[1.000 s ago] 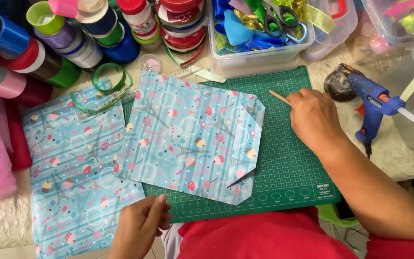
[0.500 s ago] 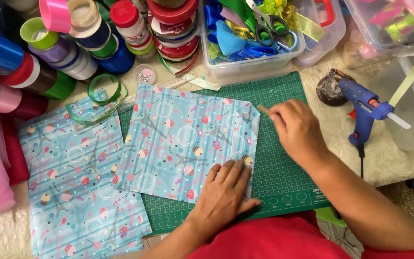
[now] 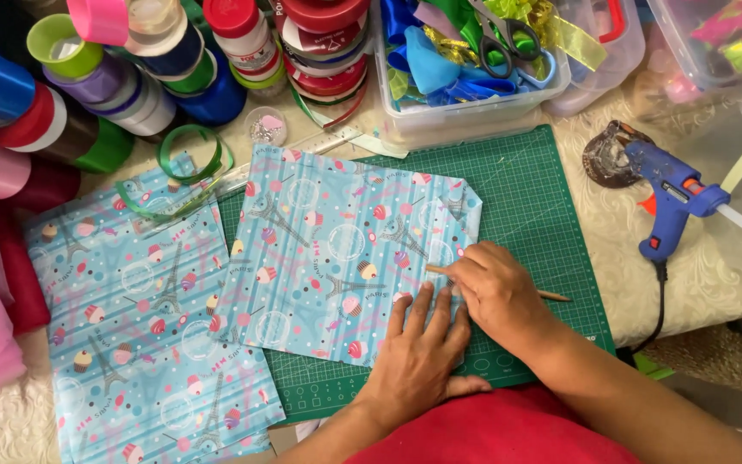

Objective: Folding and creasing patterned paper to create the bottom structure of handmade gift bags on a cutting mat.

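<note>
Your left hand (image 3: 418, 357) presses flat, released, on the folded blue patterned wrapping paper (image 3: 337, 258) at centre frame; your right hand (image 3: 495, 288) grasps a thin wooden stick (image 3: 551, 296) against it.

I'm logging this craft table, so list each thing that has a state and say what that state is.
Folded blue patterned paper piece: flat on the green cutting mat, pressed down by left hand.
Thin wooden stick: gripped in right hand, tip on the paper.
Blue glue gun: lying unheld.
Scissors: closed, in clear plastic box.
Second patterned paper sheet: spread flat.
</note>
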